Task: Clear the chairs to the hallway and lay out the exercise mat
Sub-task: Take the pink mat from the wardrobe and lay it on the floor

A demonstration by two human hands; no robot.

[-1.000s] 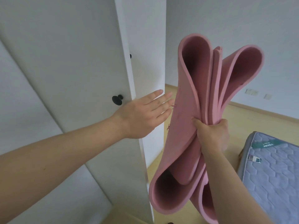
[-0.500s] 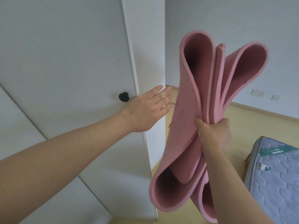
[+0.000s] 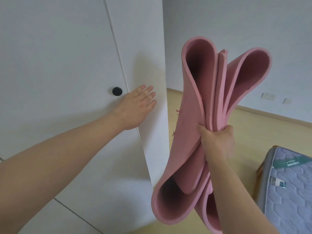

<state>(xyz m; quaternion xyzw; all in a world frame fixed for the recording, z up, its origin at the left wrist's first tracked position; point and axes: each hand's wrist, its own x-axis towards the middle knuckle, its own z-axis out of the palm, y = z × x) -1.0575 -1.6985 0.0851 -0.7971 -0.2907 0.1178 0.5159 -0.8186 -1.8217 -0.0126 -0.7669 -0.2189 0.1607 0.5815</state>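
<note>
two bare arms reach in from the near edge. at the near right lies a mattress (image 3: 290,191), pale purple with a stitched pattern and a green label.

the right hand (image 3: 217,141) is clenched tight around the middle of the pink exercise mat (image 3: 189,102), with fingers and thumb wrapped round the bunched layers. the exercise mat is folded in soft loops and held up in the air, not on the floor. two big loops stand up above the hand and more loops hang down below it. the lower loop is just beside the right edge of the white cupboard; i cannot tell if they touch.

a little farther, on the left, the left hand (image 3: 136,108) is released, holding nothing. its fingers are straight and spread a bit, and the palm lies flat on the white cupboard door (image 3: 67,65). the hand sits just to the right of a round black knob (image 3: 117,91), over the thin gap between two doors.

past the cupboard, a light wood floor (image 3: 253,132) runs to the far wall (image 3: 236,31), which is plain white. two small white wall plates (image 3: 268,96) sit low on that wall at the right, near the floor.
</note>
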